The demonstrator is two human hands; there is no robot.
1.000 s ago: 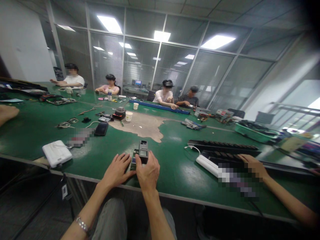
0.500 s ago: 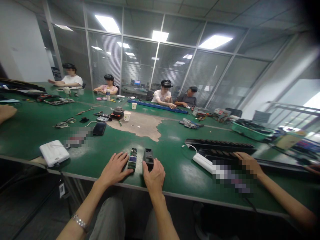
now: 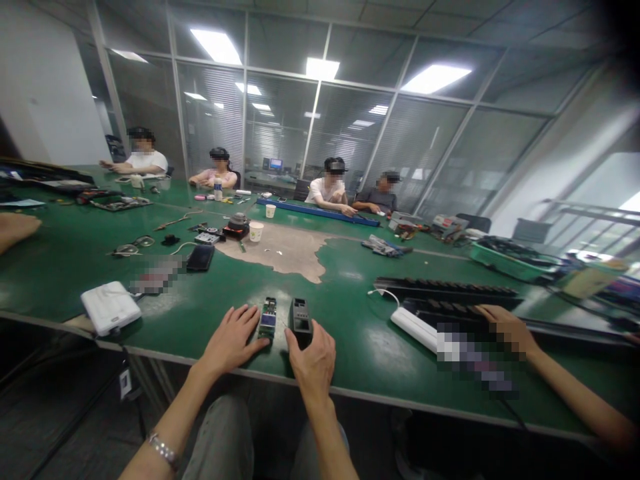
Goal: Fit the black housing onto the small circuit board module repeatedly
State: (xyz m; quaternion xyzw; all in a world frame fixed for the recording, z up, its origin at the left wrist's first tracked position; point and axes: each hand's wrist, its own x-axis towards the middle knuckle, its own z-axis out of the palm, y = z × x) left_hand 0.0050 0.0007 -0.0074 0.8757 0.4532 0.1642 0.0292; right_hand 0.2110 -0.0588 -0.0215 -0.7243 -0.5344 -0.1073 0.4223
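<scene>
Two parts separate, board uncased | circuit board (image 3: 268, 319) left of dark housing (image 3: 301, 313), both on surface (image 3: 360, 367) | hands apart: left hand (image 3: 229, 341) open beside board, right hand (image 3: 315, 358) around housing's near end, grip unclear

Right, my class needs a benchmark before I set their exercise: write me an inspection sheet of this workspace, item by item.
Surface: green tabletop, with a worn tan patch mid-table.
Job's things: a circuit board and a dark casing lie side by side, apart.
Hands: left flat beside the board; right around the casing's near end.
Clutter: white box, dark phone-like slab, paper cup, long black parts to the right.
Cables: white cord at the end of a long white unit.
Surroundings: four people seated opposite, glass partition behind; another person's hand at right.
</scene>
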